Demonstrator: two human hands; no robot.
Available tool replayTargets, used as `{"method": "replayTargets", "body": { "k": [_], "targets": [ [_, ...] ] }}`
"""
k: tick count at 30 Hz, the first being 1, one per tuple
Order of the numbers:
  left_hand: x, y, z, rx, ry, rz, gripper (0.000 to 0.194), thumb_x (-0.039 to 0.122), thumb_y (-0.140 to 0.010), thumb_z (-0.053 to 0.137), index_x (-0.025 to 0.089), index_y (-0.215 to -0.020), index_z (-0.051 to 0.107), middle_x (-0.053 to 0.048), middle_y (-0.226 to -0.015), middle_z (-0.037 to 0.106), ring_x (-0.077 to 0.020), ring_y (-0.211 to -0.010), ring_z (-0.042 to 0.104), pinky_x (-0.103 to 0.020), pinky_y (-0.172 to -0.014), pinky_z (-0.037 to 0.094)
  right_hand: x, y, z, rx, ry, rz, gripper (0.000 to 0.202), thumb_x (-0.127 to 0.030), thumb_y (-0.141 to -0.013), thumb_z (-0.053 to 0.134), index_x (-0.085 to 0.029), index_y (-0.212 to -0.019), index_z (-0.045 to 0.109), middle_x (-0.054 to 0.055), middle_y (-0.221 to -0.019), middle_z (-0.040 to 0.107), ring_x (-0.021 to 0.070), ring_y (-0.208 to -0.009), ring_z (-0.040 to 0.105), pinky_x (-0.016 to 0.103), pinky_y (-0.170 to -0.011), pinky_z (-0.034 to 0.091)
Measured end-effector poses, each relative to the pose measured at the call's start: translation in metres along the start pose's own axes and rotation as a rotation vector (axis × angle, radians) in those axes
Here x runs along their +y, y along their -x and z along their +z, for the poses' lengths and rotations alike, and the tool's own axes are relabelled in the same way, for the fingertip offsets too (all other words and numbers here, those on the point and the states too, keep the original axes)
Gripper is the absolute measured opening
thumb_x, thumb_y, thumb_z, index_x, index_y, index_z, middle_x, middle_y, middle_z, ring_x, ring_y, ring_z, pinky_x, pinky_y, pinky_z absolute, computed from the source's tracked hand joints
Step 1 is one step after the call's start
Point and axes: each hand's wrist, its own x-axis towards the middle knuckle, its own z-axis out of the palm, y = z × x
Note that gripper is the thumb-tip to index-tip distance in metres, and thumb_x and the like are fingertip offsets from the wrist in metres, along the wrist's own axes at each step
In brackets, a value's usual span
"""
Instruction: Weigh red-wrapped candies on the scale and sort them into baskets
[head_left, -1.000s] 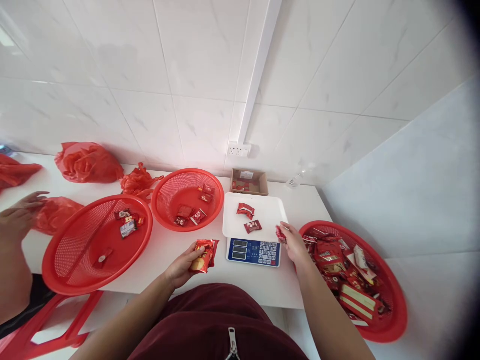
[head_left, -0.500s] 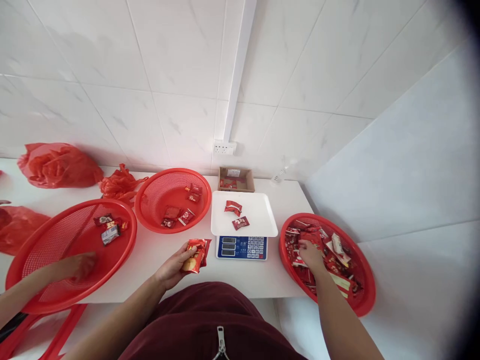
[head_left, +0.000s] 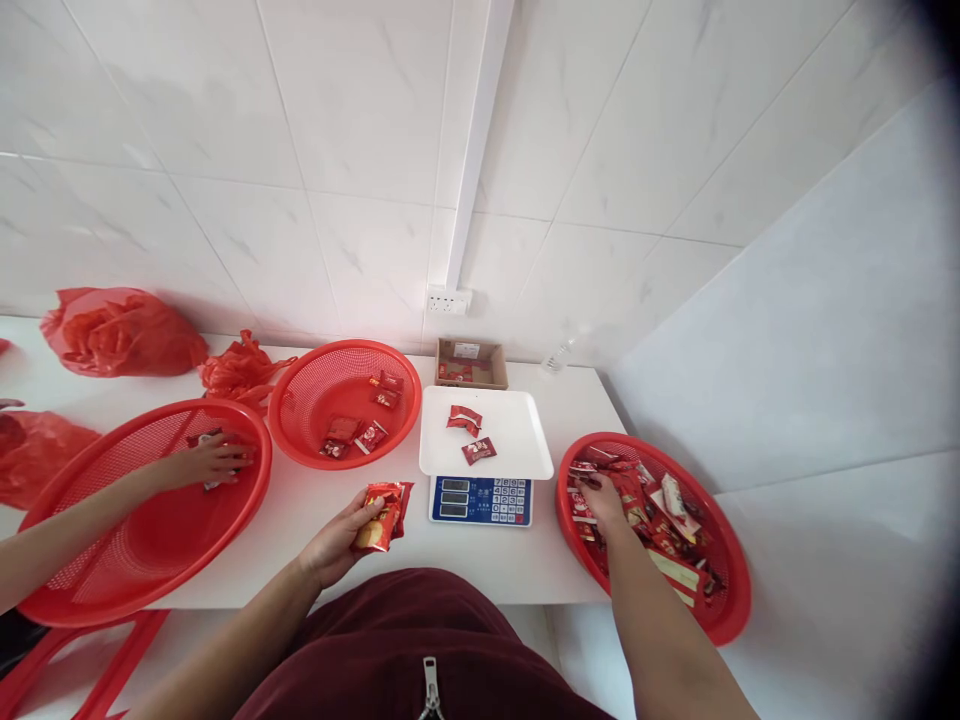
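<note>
My left hand (head_left: 337, 540) is closed around a few red snack packets (head_left: 379, 520), held over the table in front of the scale. The front packet has a yellowish picture on it. On the right, my right hand (head_left: 602, 503) reaches into a red plastic basket (head_left: 739, 600) full of mostly red wrapped snacks (head_left: 637, 490). Its fingers curl down among the packets; what they pinch is hidden. Between my hands stands a digital scale (head_left: 480, 500) with a white tray (head_left: 517, 440). Two small red packets (head_left: 478, 450) lie apart on that tray.
Another red basket (head_left: 346, 348) behind my left hand holds several packets. A co-worker's hand (head_left: 202, 462) is inside the large left basket (head_left: 82, 605). Red plastic bags (head_left: 124, 335), a cardboard box (head_left: 491, 372) and a clear plastic item (head_left: 556, 357) stand along the wall.
My right hand has shifted slightly left within its basket. My left hand has moved a little left with its packets. The co-worker's hand has moved up and right onto packets.
</note>
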Motion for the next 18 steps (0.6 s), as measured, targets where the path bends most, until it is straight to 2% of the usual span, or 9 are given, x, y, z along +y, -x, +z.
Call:
{"method": "replayTargets", "body": {
  "k": [4,10,15,18],
  "targets": [
    [-0.001,0.0,0.0,0.011,-0.008,-0.014,0.043,0.037,-0.074,0.069,0.022,-0.11,0.052,-0.002,-0.092,0.062,-0.0149,-0.077,0.062,-0.023,-0.061,0.043,0.002,0.005,0.002,0.017,-0.139,0.035,0.03,-0.025,-0.067,0.062,-0.011,-0.094,0.063,0.013,-0.095,0.07,0.0239,-0.083,0.067,0.031,-0.069,0.052],
    [-0.003,-0.004,-0.001,-0.021,-0.006,-0.009,0.041,0.037,-0.077,0.066,0.022,-0.112,0.051,-0.002,-0.093,0.063,-0.0149,-0.079,0.062,-0.024,-0.063,0.044,0.001,0.006,0.003,0.015,-0.276,0.121,0.038,-0.025,-0.064,0.066,-0.014,-0.1,0.062,0.009,-0.088,0.072,0.0216,-0.075,0.067,0.029,-0.062,0.053],
    [-0.001,-0.004,0.001,-0.013,-0.01,-0.013,0.042,0.037,-0.076,0.067,0.022,-0.112,0.052,-0.002,-0.093,0.064,-0.0146,-0.078,0.062,-0.024,-0.064,0.044,0.002,-0.003,0.007,0.009,-0.281,0.214,0.028,-0.032,-0.064,0.066,-0.016,-0.086,0.065,0.007,-0.064,0.07,0.0231,-0.057,0.065,0.034,-0.055,0.052],
    [0.0,-0.003,-0.001,-0.015,-0.005,-0.005,0.041,0.037,-0.076,0.067,0.023,-0.112,0.052,-0.002,-0.092,0.064,-0.0147,-0.078,0.062,-0.024,-0.065,0.045,0.004,-0.012,0.013,0.052,-0.268,0.192,0.019,-0.028,-0.062,0.062,-0.019,-0.078,0.064,0.003,-0.056,0.066,0.0221,-0.052,0.063,0.034,-0.055,0.051]
  ]
}}
